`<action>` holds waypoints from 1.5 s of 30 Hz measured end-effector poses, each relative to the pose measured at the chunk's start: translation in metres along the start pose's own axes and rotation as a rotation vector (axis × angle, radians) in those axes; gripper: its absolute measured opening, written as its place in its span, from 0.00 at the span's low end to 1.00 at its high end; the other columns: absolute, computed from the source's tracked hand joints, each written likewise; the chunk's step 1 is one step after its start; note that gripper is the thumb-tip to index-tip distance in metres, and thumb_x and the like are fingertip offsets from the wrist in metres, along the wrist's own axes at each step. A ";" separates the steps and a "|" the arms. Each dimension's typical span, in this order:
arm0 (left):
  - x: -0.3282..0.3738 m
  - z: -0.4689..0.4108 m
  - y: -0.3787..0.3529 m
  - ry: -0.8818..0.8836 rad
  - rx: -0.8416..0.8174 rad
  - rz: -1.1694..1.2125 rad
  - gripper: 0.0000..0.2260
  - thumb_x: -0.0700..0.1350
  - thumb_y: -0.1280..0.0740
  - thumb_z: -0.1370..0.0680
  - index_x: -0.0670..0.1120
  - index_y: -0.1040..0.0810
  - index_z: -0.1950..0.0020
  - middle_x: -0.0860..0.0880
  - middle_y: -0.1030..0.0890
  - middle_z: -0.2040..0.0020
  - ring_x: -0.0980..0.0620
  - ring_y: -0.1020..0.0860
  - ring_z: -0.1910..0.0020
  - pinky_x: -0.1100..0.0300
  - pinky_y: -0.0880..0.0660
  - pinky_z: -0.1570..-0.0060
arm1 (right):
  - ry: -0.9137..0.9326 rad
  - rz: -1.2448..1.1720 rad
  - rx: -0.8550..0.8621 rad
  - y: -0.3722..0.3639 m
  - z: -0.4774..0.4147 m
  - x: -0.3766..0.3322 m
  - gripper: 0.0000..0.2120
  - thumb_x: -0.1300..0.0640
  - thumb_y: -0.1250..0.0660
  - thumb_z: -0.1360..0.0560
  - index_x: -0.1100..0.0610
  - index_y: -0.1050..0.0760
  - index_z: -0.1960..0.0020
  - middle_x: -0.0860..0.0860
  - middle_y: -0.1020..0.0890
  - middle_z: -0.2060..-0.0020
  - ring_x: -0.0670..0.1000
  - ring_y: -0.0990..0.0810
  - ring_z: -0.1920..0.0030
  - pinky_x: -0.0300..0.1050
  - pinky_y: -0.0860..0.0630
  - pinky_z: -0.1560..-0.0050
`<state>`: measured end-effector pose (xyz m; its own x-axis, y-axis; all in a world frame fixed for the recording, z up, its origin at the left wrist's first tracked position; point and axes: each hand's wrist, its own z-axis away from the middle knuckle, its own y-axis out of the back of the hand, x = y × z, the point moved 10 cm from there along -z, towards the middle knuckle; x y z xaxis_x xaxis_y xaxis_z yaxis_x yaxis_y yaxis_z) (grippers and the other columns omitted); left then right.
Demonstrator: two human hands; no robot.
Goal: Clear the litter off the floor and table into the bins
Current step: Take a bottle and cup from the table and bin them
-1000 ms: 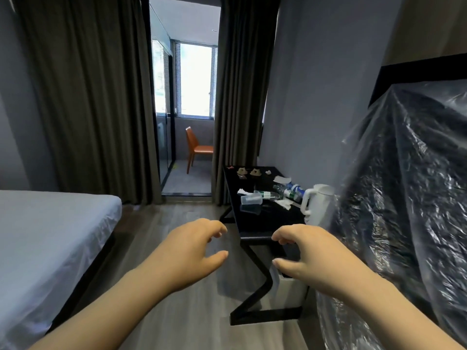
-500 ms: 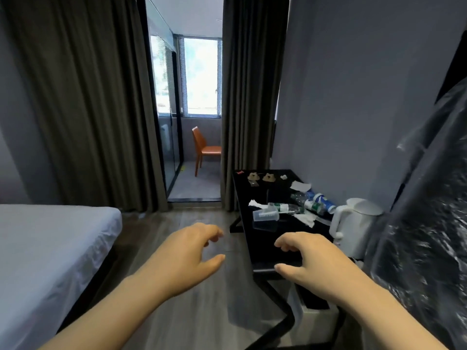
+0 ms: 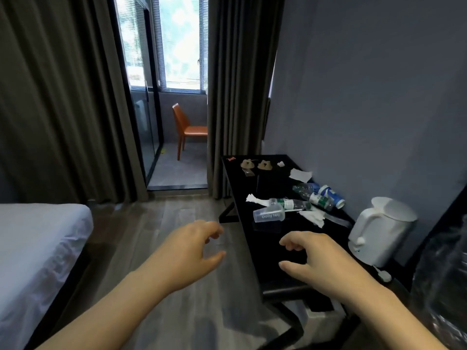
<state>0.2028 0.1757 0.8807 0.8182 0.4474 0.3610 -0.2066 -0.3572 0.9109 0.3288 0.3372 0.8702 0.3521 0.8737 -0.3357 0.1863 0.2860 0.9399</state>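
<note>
Over the near end of the bench my right hand hovers palm down, fingers loosely curled, holding nothing. My left hand hangs beside it above the floor, just as slack and empty. Litter lies farther along the bench: a clear cup on its side, plastic bottles, crumpled tissues. A white kettle stands just right of my right hand, and the bed is on my left.
</note>
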 end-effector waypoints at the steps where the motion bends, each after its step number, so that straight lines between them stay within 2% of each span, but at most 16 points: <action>1: -0.012 -0.011 0.000 -0.014 -0.011 0.001 0.19 0.58 0.35 0.24 0.56 0.29 0.35 0.60 0.25 0.41 0.64 0.26 0.45 0.67 0.28 0.44 | -0.021 -0.013 -0.002 -0.005 -0.013 0.000 0.20 0.41 0.32 0.28 0.42 0.27 0.37 0.39 0.23 0.46 0.39 0.25 0.45 0.37 0.26 0.46; 8: -0.075 -0.090 -0.001 -0.077 -0.081 0.043 0.17 0.55 0.35 0.24 0.54 0.27 0.36 0.57 0.24 0.42 0.60 0.25 0.44 0.66 0.28 0.47 | -0.163 -0.083 -0.011 -0.031 -0.088 0.007 0.19 0.42 0.31 0.27 0.42 0.27 0.38 0.39 0.22 0.46 0.39 0.26 0.45 0.36 0.27 0.45; 13: -0.097 -0.138 -0.024 -0.121 -0.138 0.062 0.18 0.54 0.34 0.24 0.53 0.27 0.35 0.55 0.23 0.41 0.58 0.24 0.43 0.63 0.28 0.43 | -0.257 -0.115 -0.022 -0.045 -0.129 0.029 0.18 0.41 0.31 0.27 0.41 0.27 0.38 0.39 0.22 0.47 0.39 0.25 0.45 0.38 0.26 0.45; 28: -0.140 -0.341 -0.096 -0.128 -0.273 0.057 0.18 0.55 0.34 0.25 0.55 0.27 0.36 0.56 0.24 0.42 0.57 0.24 0.45 0.62 0.27 0.46 | -0.468 -0.327 -0.004 -0.079 -0.269 0.161 0.18 0.46 0.29 0.28 0.45 0.25 0.39 0.40 0.21 0.48 0.40 0.24 0.46 0.34 0.29 0.48; 31: -0.141 -0.367 -0.116 -0.139 -0.299 0.080 0.17 0.54 0.33 0.24 0.53 0.26 0.37 0.55 0.23 0.43 0.57 0.24 0.46 0.67 0.30 0.48 | -0.514 -0.341 -0.016 -0.083 -0.286 0.184 0.18 0.47 0.28 0.28 0.46 0.25 0.39 0.42 0.21 0.48 0.41 0.23 0.46 0.34 0.30 0.47; 34: -0.141 -0.389 -0.137 -0.195 -0.335 0.097 0.17 0.53 0.32 0.24 0.51 0.25 0.37 0.54 0.22 0.43 0.57 0.23 0.45 0.66 0.28 0.46 | -0.566 -0.359 -0.013 -0.089 -0.296 0.201 0.18 0.48 0.28 0.29 0.46 0.24 0.40 0.41 0.20 0.49 0.40 0.23 0.47 0.34 0.28 0.47; 41: -0.160 -0.460 -0.183 -0.271 -0.458 0.161 0.18 0.55 0.33 0.25 0.54 0.26 0.36 0.58 0.23 0.44 0.61 0.24 0.46 0.68 0.27 0.48 | -0.714 -0.384 0.021 -0.112 -0.326 0.236 0.18 0.48 0.27 0.29 0.46 0.24 0.41 0.41 0.21 0.51 0.38 0.23 0.50 0.29 0.30 0.53; 45: -0.180 -0.508 -0.197 -0.297 -0.516 0.212 0.16 0.54 0.32 0.26 0.55 0.25 0.39 0.60 0.23 0.46 0.61 0.23 0.47 0.64 0.25 0.45 | -0.822 -0.412 0.063 -0.128 -0.348 0.242 0.17 0.48 0.27 0.29 0.46 0.24 0.42 0.41 0.21 0.51 0.37 0.24 0.50 0.30 0.29 0.52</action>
<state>-0.1759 0.5823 0.7378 0.8296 0.1370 0.5412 -0.5524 0.0612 0.8313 0.0712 0.6493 0.6903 0.7832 0.1456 -0.6045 0.4831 0.4695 0.7390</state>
